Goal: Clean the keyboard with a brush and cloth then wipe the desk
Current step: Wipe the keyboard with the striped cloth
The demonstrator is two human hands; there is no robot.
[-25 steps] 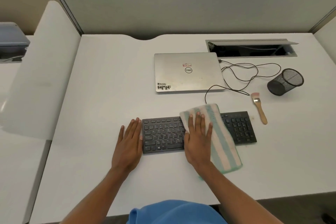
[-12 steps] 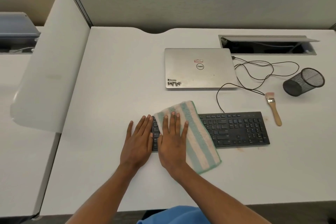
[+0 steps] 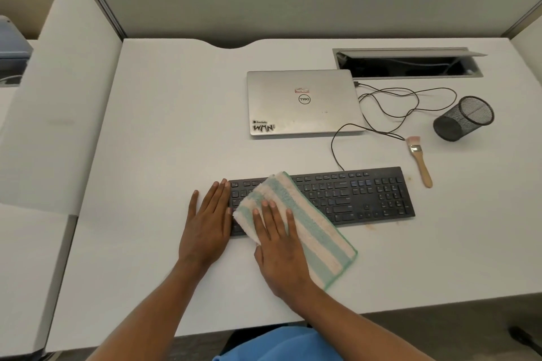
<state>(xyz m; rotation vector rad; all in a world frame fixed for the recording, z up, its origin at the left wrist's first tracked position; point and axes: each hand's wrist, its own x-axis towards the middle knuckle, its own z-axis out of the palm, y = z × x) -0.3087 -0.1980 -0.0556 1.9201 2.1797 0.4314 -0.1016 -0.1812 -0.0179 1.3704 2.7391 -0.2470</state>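
Cloth [image 3: 318,233] farther left; white cubicle desk [image 3: 176,126]

Bright even light, soft shadows, wide-angle bowing

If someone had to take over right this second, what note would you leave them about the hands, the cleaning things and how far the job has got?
Left hand: flat on the desk, fingertips at the left end of the keyboard.
Right hand: flat, pressing the cloth onto the keyboard's left part.
Brush: lying on the desk beyond the keyboard's right end, nobody holding it.
Done: brushing probably finished; cloth wiping under way.
Left: wipe the uncovered keys, then the desk, including faint brownish marks by the keyboard's near edge.
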